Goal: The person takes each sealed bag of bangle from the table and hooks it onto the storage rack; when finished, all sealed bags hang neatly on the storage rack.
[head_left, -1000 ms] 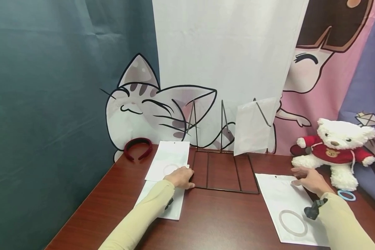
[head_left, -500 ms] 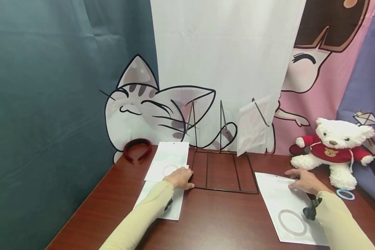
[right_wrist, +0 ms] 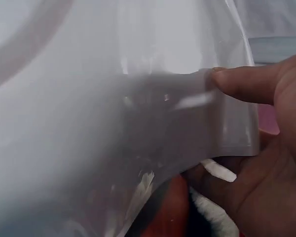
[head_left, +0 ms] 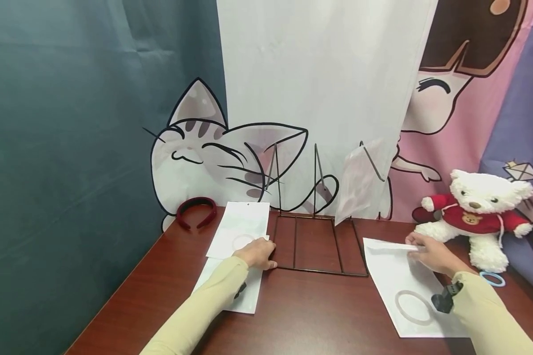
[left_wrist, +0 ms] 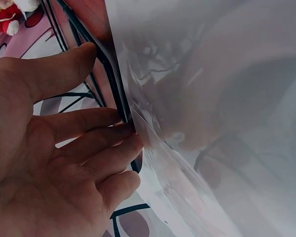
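White plastic pouch (head_left: 401, 276) on the right side of the table (head_left: 302, 315), top corner pinched in the right hand (head_left: 434, 254).
From my end I see a pale ring (head_left: 398, 301) showing on it; the left hand (head_left: 256, 253), fingers loosely extended, touches the black wire rack (head_left: 320, 271). Red-hoodied teddy bear (head_left: 473, 217) sits beyond the pouch.

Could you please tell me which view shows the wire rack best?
The head view, since the wire rack shows both its base and uprights there. The left wrist view has only dark bars close up, beside the left hand; the right wrist view shows none I can make out.
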{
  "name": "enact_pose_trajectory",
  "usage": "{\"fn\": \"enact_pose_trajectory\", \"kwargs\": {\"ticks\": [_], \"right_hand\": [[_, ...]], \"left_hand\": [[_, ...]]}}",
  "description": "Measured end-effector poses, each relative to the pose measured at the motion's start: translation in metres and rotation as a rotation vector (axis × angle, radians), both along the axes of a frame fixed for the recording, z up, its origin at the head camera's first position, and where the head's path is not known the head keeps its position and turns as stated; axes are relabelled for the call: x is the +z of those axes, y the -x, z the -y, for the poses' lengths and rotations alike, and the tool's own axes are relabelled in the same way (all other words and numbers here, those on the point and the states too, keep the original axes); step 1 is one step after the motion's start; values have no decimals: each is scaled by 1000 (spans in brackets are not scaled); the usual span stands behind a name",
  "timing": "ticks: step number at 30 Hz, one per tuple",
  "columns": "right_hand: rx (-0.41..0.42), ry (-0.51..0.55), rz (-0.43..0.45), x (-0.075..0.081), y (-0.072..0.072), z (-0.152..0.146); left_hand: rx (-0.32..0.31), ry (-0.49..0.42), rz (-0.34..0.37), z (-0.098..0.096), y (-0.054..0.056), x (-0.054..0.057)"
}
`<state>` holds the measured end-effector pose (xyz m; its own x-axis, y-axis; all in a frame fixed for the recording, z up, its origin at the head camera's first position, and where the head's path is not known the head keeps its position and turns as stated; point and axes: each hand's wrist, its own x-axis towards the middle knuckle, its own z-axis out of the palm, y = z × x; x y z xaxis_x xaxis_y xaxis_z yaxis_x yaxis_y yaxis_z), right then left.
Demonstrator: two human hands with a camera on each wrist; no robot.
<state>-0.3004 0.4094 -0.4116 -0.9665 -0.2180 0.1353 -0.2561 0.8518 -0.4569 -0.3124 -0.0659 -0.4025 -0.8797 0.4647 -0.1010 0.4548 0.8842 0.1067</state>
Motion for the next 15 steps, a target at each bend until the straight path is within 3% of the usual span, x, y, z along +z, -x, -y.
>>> {"fn": "enact_pose_trajectory", "kwargs": {"ticks": [2, 8, 15], "right_hand": [[12, 46, -23, 5, 0, 2], [3, 195, 40, 25, -5, 5], [-51, 166, -28, 42, -12, 14]], "left_hand": [[5, -3, 1, 0, -1, 0], [-7, -8, 10, -1, -2, -2], [-2, -8, 9, -2, 1, -2]]}}
